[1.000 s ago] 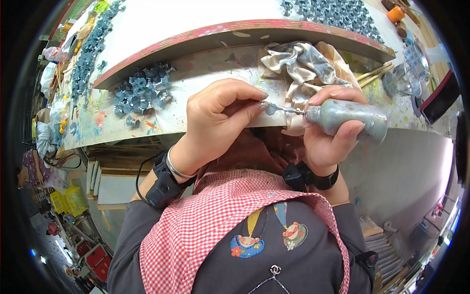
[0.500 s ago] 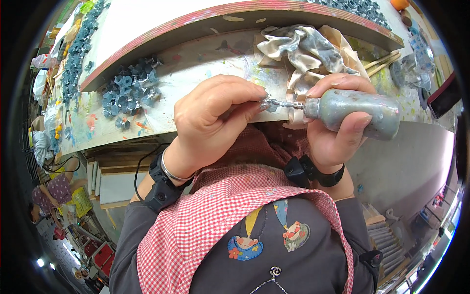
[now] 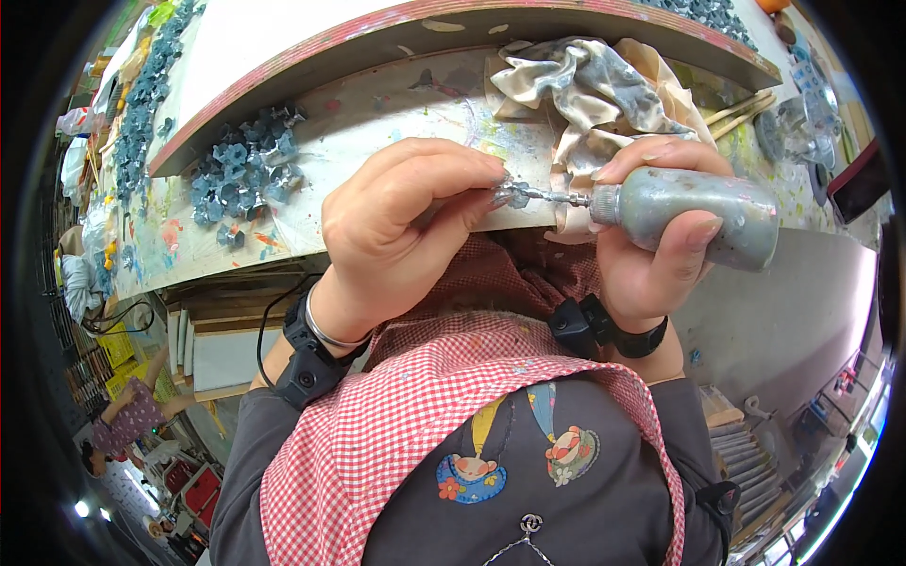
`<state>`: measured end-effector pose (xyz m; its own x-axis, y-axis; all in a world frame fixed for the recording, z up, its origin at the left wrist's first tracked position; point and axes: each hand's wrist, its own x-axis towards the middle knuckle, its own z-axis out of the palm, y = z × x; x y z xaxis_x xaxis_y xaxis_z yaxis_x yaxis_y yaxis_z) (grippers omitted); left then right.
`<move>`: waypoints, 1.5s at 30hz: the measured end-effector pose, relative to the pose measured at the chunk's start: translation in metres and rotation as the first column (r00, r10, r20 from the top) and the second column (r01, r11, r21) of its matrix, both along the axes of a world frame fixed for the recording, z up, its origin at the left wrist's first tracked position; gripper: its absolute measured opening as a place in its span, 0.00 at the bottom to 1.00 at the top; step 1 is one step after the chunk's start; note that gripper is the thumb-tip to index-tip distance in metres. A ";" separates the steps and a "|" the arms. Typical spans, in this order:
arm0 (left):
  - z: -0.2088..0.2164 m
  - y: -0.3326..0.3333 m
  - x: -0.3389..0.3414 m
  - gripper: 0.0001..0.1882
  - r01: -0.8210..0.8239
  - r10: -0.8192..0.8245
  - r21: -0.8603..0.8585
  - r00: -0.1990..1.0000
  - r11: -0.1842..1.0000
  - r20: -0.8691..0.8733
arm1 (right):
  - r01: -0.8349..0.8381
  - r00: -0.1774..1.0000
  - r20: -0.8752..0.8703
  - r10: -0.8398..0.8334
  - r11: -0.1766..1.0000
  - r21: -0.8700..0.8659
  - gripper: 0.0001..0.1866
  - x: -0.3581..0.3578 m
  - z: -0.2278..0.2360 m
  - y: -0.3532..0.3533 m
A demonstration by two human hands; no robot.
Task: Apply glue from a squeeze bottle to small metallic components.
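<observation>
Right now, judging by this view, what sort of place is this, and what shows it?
Probably a painting or craft workshop: the worktable is spattered with paint, a stained cloth lies on it, and small blue-grey pieces lie in a heap.

Small piece point(image 3: 516, 196) partly hidden by left grip point(image 3: 401, 212), orange object point(image 3: 772, 4) cropped

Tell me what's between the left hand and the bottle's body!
In the head view, a thin silvery nozzle and a small grey piece, pinched by the left hand.
</observation>
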<state>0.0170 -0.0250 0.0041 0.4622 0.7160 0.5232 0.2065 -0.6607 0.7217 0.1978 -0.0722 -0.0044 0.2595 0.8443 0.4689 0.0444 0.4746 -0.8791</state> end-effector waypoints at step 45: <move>0.000 -0.001 -0.017 0.14 0.129 -0.118 0.191 0.991 0.973 -0.066 | 0.001 0.993 -0.116 0.003 0.999 0.033 0.31 -0.020 -0.005 -0.001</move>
